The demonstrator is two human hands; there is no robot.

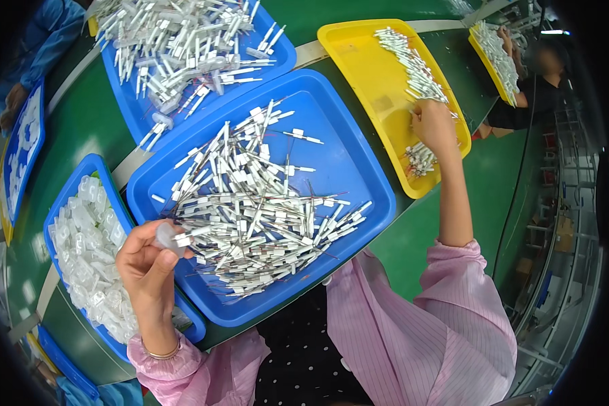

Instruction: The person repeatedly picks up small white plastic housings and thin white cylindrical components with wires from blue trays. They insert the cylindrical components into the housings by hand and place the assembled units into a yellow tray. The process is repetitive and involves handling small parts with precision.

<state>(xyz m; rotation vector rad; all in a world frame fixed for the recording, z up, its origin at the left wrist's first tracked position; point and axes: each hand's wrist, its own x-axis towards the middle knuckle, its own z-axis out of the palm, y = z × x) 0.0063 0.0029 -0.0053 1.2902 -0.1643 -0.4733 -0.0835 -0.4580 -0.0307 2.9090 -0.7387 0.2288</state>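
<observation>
My left hand (147, 271) pinches a small translucent plastic cap (166, 235) between thumb and fingers, over the near left edge of a blue tray (345, 108). A white part pokes out of the cap toward the tray. Heaped in that tray are many slim white stick-like parts (257, 216) with thin dark wires. On the right, my right hand (434, 125) is over a yellow tray (358, 74), its fingers closed at the row of white stick parts (413, 64) laid along the tray. Whatever those fingers hold is hidden.
A smaller blue tray (91, 162) of clear plastic caps (88, 250) stands at left. Behind, another blue tray (287, 54) holds capped white parts (176, 47). Other trays lie at the left edge. A person (548, 88) sits at far right by a yellow tray (484, 57); blue sleeves (54, 34) show far left.
</observation>
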